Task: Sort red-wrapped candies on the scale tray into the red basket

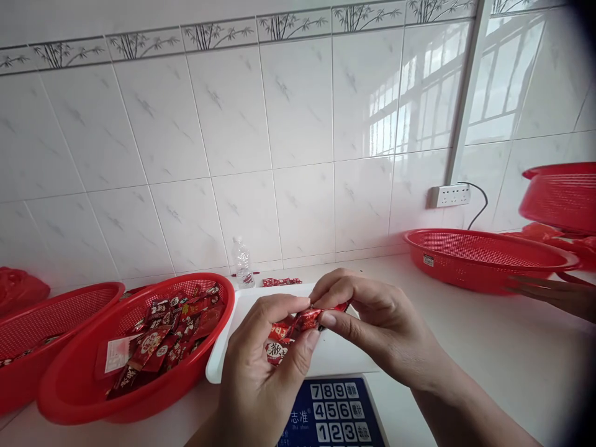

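Observation:
My left hand [265, 366] is curled around several small red candy packets [279, 341] held in its palm and fingers. My right hand [372, 316] pinches one red packet [310, 318] between thumb and forefinger, right against the left hand's fingertips. Both hands hover over the white tray [223, 354] of a weighing scale whose blue keypad [333, 413] shows at the bottom edge. A red basket [93, 385] to the left holds many more red packets [172, 329].
A second red basket [28, 335] sits at far left. An empty wide red basket [484, 257] and stacked red baskets [563, 198] stand at right. A plastic water bottle [243, 262] stands by the tiled wall. Another person's hand [554, 295] rests at right. A power strip [449, 195] hangs on the wall.

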`<state>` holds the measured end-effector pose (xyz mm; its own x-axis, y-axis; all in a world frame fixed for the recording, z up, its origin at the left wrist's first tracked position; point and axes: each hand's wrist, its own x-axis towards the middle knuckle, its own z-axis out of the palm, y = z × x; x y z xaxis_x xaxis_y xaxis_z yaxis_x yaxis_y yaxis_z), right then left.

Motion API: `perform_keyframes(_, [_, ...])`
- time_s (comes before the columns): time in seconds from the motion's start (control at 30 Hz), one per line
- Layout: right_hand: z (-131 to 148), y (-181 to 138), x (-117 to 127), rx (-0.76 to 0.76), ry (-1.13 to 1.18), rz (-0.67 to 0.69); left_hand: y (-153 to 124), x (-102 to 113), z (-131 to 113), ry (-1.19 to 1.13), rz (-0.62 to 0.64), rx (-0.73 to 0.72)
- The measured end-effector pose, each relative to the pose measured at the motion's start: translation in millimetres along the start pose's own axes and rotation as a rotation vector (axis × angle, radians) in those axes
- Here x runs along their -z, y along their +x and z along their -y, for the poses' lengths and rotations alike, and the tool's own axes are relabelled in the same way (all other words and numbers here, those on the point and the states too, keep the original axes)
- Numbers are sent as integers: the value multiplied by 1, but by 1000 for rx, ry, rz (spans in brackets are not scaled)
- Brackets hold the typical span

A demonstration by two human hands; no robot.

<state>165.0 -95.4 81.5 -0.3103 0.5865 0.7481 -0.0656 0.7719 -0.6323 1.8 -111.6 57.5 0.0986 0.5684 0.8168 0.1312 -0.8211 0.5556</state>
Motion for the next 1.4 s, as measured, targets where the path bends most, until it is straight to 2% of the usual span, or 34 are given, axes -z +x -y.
perform_keyframes(0.47, [-5,0,-1,-65,154,23,1,-1,2,-81,2,57])
perform_keyframes(0.87, [-4,0,0,-163,81,20,-1,-3,4,-79,20,70])
perform_keyframes(0.97, [-8,-1,-3,-204,105,-16,-1,-3,3,-74,1,117])
perform_keyframes(1.03, [-9,0,-4,-214,149,-46,1,-2,1,-78,35,200])
perform_keyframes(1.1, [-9,0,-5,-228,179,-57,4,-1,0,-70,134,267])
perform_keyframes(1.17, [-8,1,-6,-247,170,-58,6,0,0,-28,212,277])
perform_keyframes(1.3, [-6,2,-4,-229,61,-73,7,1,-1,-24,195,263])
perform_keyframes(1.4, [-6,2,-1,-232,1,-16,7,1,-2,-67,206,274])
